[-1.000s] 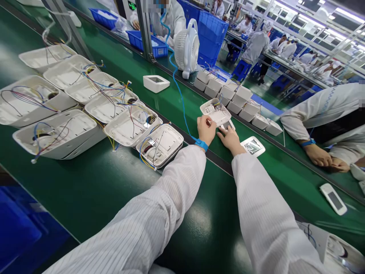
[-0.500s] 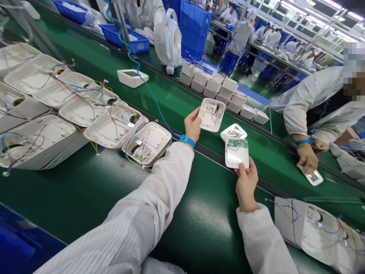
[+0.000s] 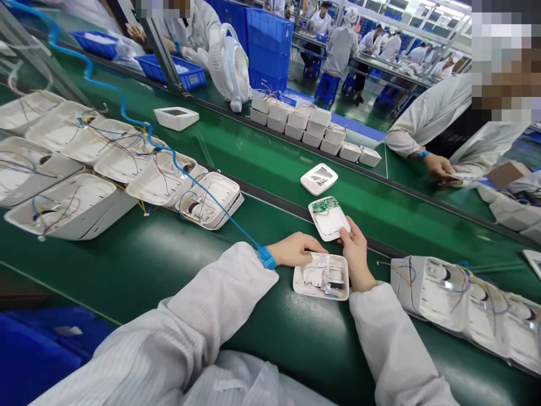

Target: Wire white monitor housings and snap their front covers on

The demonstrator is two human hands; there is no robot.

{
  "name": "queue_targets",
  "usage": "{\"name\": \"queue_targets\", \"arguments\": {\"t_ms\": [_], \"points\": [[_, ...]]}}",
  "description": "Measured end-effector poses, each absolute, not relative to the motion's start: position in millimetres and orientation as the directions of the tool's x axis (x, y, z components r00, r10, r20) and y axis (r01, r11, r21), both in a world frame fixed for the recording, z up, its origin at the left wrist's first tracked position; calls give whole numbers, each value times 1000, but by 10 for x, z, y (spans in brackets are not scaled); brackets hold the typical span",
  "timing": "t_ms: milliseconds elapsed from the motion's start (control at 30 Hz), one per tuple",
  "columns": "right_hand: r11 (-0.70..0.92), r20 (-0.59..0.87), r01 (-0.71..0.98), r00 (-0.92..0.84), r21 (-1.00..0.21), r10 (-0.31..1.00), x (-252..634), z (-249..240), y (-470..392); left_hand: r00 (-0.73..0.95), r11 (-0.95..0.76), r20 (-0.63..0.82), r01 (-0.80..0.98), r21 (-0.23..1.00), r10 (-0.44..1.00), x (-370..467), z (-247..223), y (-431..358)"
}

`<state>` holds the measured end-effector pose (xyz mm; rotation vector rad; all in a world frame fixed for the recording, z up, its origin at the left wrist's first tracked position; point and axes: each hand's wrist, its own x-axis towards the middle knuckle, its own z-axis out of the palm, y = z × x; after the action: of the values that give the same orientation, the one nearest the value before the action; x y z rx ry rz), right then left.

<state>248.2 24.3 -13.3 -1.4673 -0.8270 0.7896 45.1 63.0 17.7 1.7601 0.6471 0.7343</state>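
My left hand (image 3: pixel 298 248), with a blue strap at its wrist, grips the upper left edge of a white plastic housing (image 3: pixel 315 272). The housing's open side faces up and shows wires and small parts inside; it is low over the green bench or on it, I cannot tell which. Just above it, my right hand (image 3: pixel 356 248) pinches the lower right corner of a white panel (image 3: pixel 332 224) with a green circuit board (image 3: pixel 325 204) along its top. Beyond the panel, a white cover (image 3: pixel 319 179) with a dark patterned face lies on the green belt.
Open white housings with loose wires (image 3: pixel 160 180) crowd the bench at left; more (image 3: pixel 473 299) stand at right. Stacked white housings (image 3: pixel 296 121), a fan (image 3: pixel 230 67) and blue trays (image 3: pixel 173 71) line the far side. A co-worker's hand (image 3: pixel 439 168) is across the belt.
My left hand has brought the housing down toward me, below the panel. The right hand has shifted slightly left with the panel, now apart from the white cover. The view has turned a little.
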Motion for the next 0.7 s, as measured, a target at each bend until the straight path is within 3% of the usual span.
{"name": "queue_targets", "arguments": {"t_ms": [100,200,333,400,467,533,567,633,700], "points": [[-33,13,80,505,-996,863,2406,-28,188,692,-348,201,77,934,693,370,131,531],[23,85,140,455,-990,887,2237,164,72,554,-321,220,92,942,803,353,47,455],[94,119,255,83,-962,989,1995,478,-147,393,-61,135,-195,979,910,367,-41,331],[93,115,502,13,-860,993,1976,633,-249,362,50,72,-316,948,930,346,-17,279],[72,108,775,-5,-628,994,2029,777,-345,398,123,37,-368,922,917,307,50,252],[104,38,903,-98,-416,995,2089,898,-437,465,219,-2,-413,884,885,276,127,250],[157,-16,915,-175,-372,984,2101,946,-477,486,273,-29,-439,856,874,270,157,255],[259,-92,883,-317,-391,944,2072,1011,-533,502,371,-96,-483,793,859,281,193,267],[297,-108,824,-392,-482,914,1990,1034,-545,503,437,-153,-516,737,851,311,199,275]]}}
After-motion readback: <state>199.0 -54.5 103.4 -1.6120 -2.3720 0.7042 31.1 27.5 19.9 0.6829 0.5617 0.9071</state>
